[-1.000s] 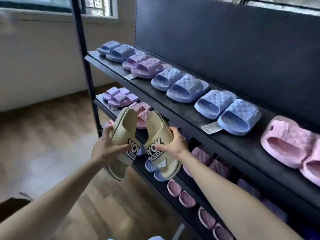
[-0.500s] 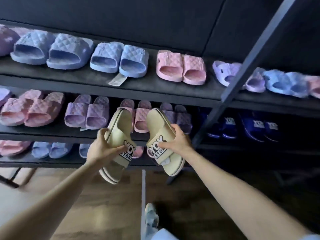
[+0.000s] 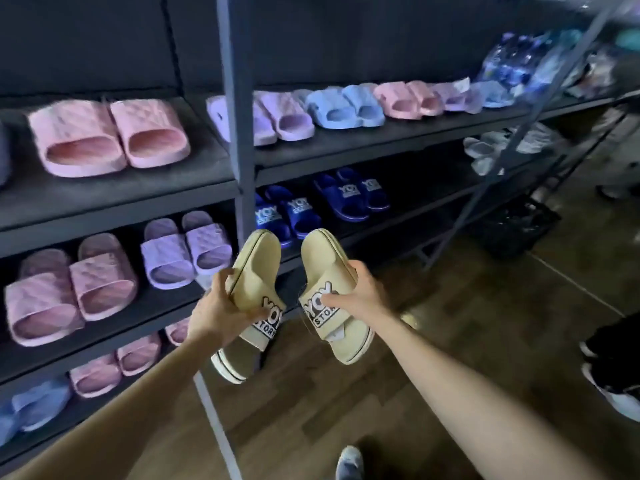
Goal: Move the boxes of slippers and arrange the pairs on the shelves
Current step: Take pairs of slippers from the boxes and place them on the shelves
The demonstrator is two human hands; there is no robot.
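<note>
Two beige slippers are up in the air, one per hand, right in front of the grey upright post [image 3: 239, 116], low against it. The left hand [image 3: 214, 313] curls its fingers round the left beige slipper [image 3: 252, 282] at the strap, sole edge turned outward. The right hand [image 3: 360, 299] grips the right beige slipper [image 3: 329, 268] across its strap, thumb on the printed logo. Neither touches a shelf. Just right of the post, on the middle shelf [image 3: 415, 199], sit two navy pairs [image 3: 287, 213] with the same logo. Left of the post on that level are a lilac pair [image 3: 187, 247] and a lower pink pair [image 3: 69, 289], and above them an upper pink pair [image 3: 107, 136]. Right of the post up top runs a row of lilac, blue and pink pairs [image 3: 346, 105].
</note>
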